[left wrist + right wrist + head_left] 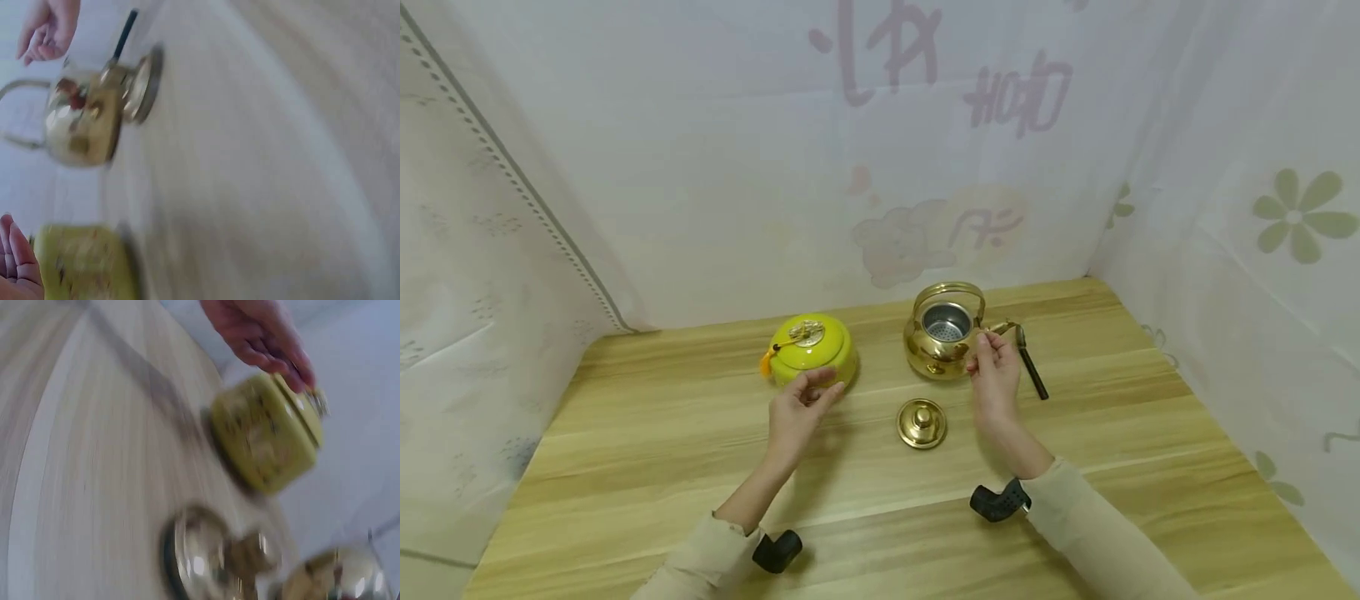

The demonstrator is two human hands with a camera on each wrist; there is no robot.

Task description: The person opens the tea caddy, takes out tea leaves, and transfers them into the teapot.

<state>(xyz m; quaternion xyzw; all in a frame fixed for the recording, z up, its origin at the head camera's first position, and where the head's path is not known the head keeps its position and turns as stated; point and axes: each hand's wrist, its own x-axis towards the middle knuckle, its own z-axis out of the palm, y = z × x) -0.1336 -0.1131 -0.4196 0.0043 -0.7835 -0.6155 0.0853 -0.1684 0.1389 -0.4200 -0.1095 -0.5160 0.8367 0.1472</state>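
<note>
A brass kettle with a raised loop handle stands uncovered, a perforated metal strainer visible inside its mouth. Its round brass lid lies knob-up on the table in front. My right hand hovers at the kettle's right side, fingers loosely bent, nothing seen in them. To the left sits a lidded yellow jar with a metal ornament on top and an orange tassel. My left hand is just in front of that jar, thumb and fingers apart and holding nothing.
Right of the kettle lies a tool with a dark handle and a brass-coloured end, partly hidden by my right hand. The wooden table meets patterned cloth walls at its back and sides. Both wrist views are blurred.
</note>
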